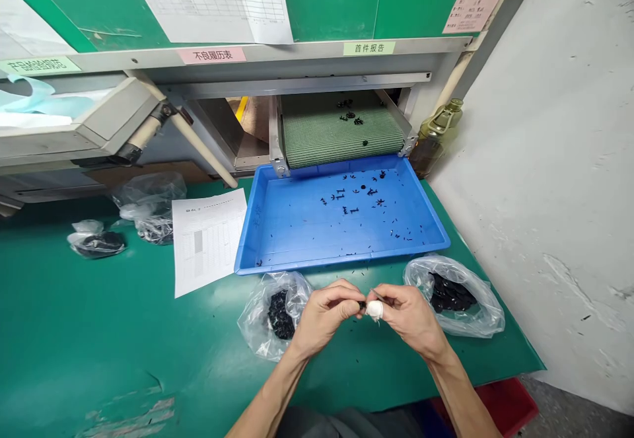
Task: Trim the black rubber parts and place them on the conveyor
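My left hand (333,306) pinches a small black part (362,306) between thumb and fingers. Close against it, my right hand (409,311) is closed on a thin grey tool (378,295), whose kind I cannot make out. A white wrapping (374,310) covers my right thumb tip. Beside my left hand lies an open clear plastic bag (252,322) of small black pieces. Another open bag (490,319) with black pieces sits right of my right hand. Beyond both hands stands a shallow blue tray (297,226) with scattered black parts and bits.
A green mesh conveyor belt (327,134) carrying several black parts ends above the tray. At left are a printed sheet (211,266) and two plastic bags (96,240) (153,210). A bottle (436,134) stands by the white wall (559,160). A red bin (510,405) is below the table edge.
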`<act>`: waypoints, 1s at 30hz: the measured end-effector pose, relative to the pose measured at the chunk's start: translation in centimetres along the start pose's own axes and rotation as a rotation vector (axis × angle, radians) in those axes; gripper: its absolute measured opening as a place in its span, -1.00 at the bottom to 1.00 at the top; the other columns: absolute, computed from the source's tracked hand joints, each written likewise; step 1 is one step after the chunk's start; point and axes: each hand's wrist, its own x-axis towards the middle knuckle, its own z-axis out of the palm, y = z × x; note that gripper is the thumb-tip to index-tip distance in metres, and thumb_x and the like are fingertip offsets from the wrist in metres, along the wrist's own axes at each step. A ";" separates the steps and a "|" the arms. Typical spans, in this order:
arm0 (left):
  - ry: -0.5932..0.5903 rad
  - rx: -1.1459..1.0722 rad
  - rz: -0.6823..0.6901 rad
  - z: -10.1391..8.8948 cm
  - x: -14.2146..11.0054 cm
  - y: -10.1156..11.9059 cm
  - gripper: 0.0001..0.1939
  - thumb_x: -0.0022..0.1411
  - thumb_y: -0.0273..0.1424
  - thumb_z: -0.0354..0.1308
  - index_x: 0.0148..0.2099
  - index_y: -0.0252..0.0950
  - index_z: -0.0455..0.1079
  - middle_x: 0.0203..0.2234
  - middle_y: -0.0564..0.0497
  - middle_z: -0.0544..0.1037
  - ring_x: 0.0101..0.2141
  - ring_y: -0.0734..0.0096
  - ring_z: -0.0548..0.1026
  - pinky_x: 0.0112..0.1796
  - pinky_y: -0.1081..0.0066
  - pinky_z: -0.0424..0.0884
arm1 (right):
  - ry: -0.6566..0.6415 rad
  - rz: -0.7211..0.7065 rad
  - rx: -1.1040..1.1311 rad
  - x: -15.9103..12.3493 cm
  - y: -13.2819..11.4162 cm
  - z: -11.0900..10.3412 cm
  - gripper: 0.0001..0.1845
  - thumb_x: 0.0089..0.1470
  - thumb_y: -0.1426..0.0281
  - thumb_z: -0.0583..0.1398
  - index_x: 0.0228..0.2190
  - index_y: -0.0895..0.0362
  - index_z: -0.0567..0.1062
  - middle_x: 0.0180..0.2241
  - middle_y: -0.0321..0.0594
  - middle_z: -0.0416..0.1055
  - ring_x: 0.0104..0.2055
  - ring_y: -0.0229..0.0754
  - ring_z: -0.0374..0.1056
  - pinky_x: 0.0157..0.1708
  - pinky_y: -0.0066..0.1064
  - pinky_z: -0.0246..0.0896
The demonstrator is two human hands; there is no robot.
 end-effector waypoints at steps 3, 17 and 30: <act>-0.017 -0.099 -0.022 0.0 -0.1 -0.6 -0.91 0.12 -0.41 0.26 -0.30 -0.24 0.59 -0.41 -0.01 0.47 -0.45 0.40 0.48 -0.36 0.36 0.44 | -0.020 -0.012 0.037 0.1 -0.2 0.0 -0.84 0.02 0.46 0.15 -0.49 0.12 0.54 -0.51 -0.30 0.48 -0.42 -0.25 0.36 -0.40 -0.46 0.21; 0.066 -0.229 -0.049 0.4 -0.6 -1.7 -0.86 0.06 -0.34 0.32 -0.31 -0.28 0.58 -0.45 0.01 0.49 -0.49 0.45 0.47 -0.39 0.40 0.41 | 0.003 -0.038 0.042 0.0 0.9 0.4 -0.86 0.05 0.43 0.17 -0.51 0.12 0.49 -0.53 -0.31 0.45 -0.44 -0.25 0.34 -0.42 -0.46 0.21; 0.098 -0.223 -0.019 0.5 -1.2 -2.0 -0.90 0.06 -0.38 0.32 -0.32 -0.25 0.59 -0.46 0.03 0.48 -0.49 0.45 0.48 -0.40 0.41 0.41 | 0.021 -0.071 -0.054 -0.3 0.8 0.8 -0.85 0.02 0.46 0.15 -0.51 0.13 0.51 -0.51 -0.28 0.46 -0.45 -0.25 0.33 -0.44 -0.45 0.18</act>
